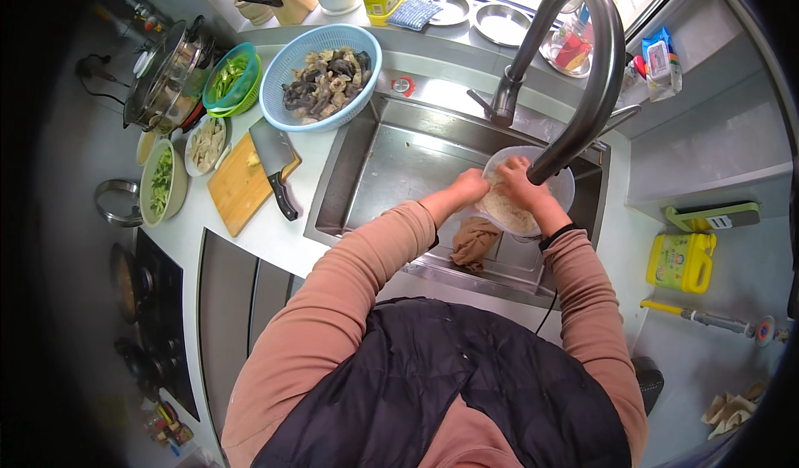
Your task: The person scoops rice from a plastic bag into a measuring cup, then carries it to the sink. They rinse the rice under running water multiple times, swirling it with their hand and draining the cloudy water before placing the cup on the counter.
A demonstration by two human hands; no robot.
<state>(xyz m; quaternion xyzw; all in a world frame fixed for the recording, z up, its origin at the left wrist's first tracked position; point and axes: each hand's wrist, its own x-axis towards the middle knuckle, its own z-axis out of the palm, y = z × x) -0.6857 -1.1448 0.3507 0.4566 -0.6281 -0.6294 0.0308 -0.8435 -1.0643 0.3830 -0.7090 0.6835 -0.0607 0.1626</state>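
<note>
A translucent plastic bowl (565, 187) is at the right side of the stainless-steel sink (406, 162), under the curved faucet. Pale grains that look like rice (509, 212) lie in it. My left hand (469, 187) grips the bowl's left rim, thumb and fingers closed on it. Inside the bowl, my right hand (521, 184) is over the grains with its fingers bent; the faucet spout covers part of this area, and whether the fingers hold any grains is unclear. A crumpled brown cloth (475, 243) lies in the sink just below the bowl.
The tall faucet (608, 62) arches close over my right hand. Left of the sink stand a blue basket (274, 87) of dark, pale-mottled food pieces and a wooden cutting board (234, 184) with a cleaver (274, 150) on it. A green-vegetable bowl (178, 203) sits farther left.
</note>
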